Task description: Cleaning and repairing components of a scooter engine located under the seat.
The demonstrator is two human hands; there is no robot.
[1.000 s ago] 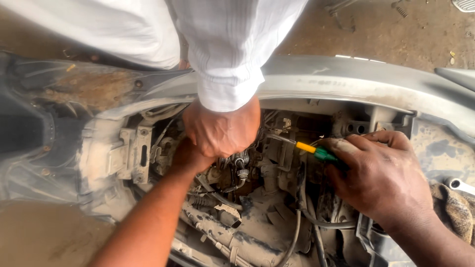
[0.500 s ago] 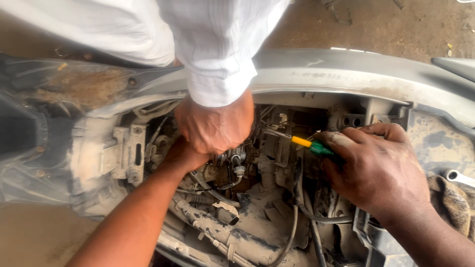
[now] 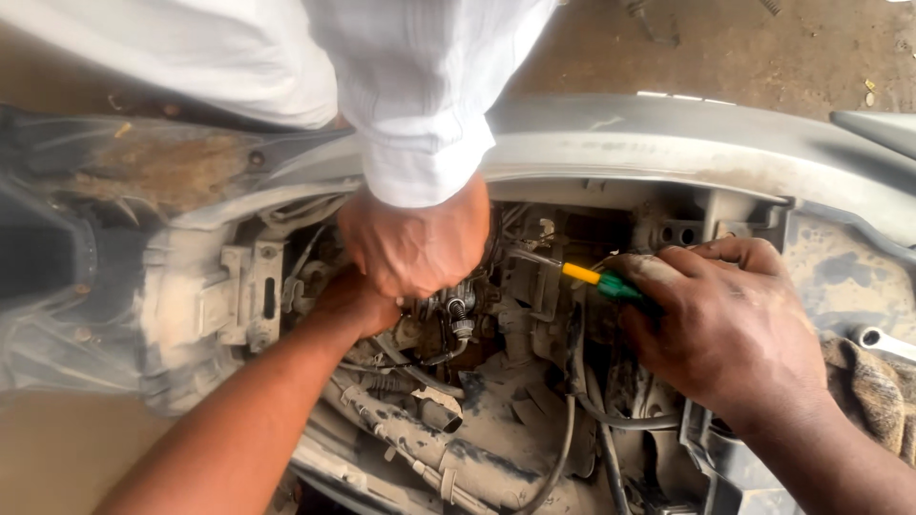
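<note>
I look down into the open, dusty engine bay of a grey scooter (image 3: 668, 143). My right hand (image 3: 730, 329) is closed around a screwdriver with a green and yellow handle (image 3: 596, 279), whose shaft points left toward the metal parts in the middle. My left hand (image 3: 355, 303) reaches in from the lower left to a small carburettor-like part (image 3: 456, 310). Its fingers are hidden under another person's hand (image 3: 415, 243), which comes down from the top in a white sleeve (image 3: 420, 105) and grips the same spot.
Black hoses and cables (image 3: 572, 420) run through the bay below the hands. A dusty bracket (image 3: 243, 296) sits at the left. A dirty cloth (image 3: 873, 391) and a wrench end (image 3: 873, 339) lie at the right edge. Bare dirt ground shows beyond the body panel.
The view has drifted slightly. All three hands keep their places in the engine bay, and the screwdriver stays in my right hand, pointing left.
</note>
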